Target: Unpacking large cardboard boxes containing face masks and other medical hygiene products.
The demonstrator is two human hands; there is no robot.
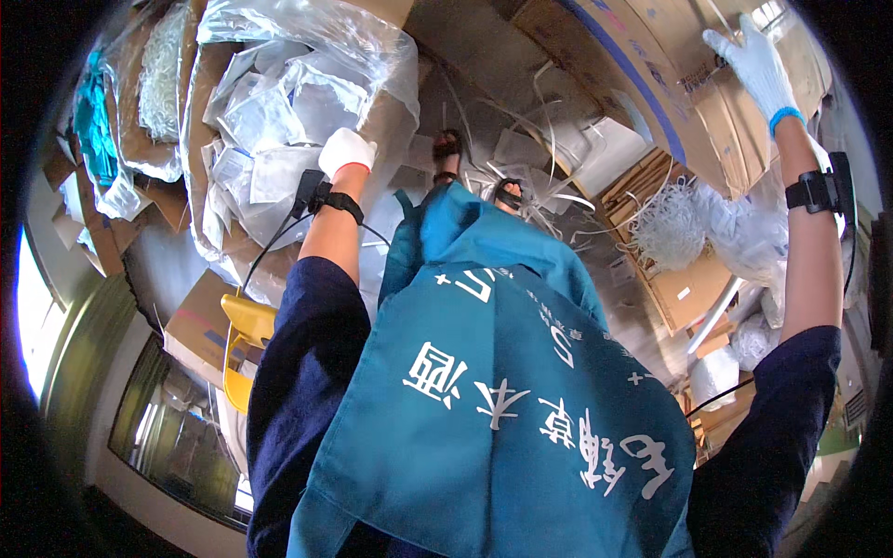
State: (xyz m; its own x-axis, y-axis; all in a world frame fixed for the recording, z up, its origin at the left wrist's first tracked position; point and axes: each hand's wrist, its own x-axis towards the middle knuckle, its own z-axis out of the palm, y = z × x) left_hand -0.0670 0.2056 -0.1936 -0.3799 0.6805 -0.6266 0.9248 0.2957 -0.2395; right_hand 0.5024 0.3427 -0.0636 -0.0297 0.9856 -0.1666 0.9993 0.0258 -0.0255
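My left hand, in a white glove with a red cuff, is closed with its fingers curled. It is at the edge of a carton lined with clear plastic. What its fingers hold, if anything, is hidden. White packets fill the liner. At the far right, my right hand, in a pale glove with a blue cuff, has its fingers spread. It lies against or just over a large cardboard box with a blue stripe; contact is unclear.
White shredded strips lie in a carton at far left and in a loose bundle at right. Plastic straps trail across the floor near my feet. A yellow chair and another carton stand left. My teal apron hangs in front.
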